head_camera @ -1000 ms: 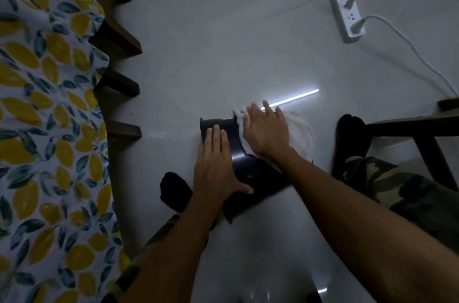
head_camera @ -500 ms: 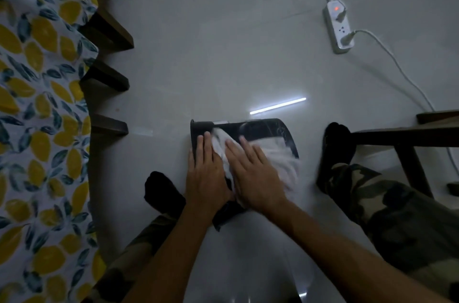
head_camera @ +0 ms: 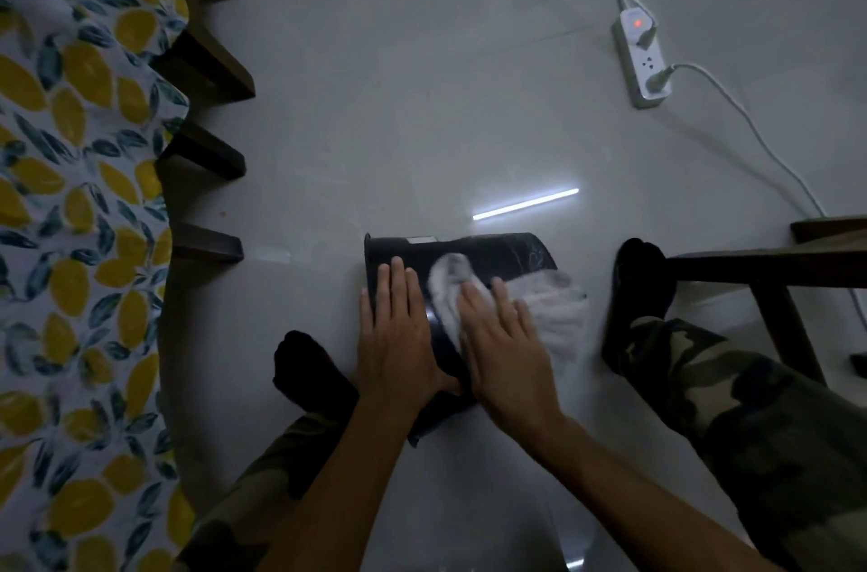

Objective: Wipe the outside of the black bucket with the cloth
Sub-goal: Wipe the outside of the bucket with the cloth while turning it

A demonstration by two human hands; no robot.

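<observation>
The black bucket lies on its side on the grey floor between my two feet. My left hand rests flat on its left part, fingers together, steadying it. My right hand presses flat on a white cloth spread over the bucket's upper side. The cloth is blurred with motion and bunches out past my fingertips at the left and right. The near part of the bucket is hidden under both hands.
A table with a lemon-print cloth and dark wooden legs stands at the left. A white power strip with cables lies at the far right. A wooden chair frame stands right of my right foot.
My right hand has slid the cloth from the bucket's far end toward me along its side. The left hand has kept its hold. The camera has shifted slightly.
</observation>
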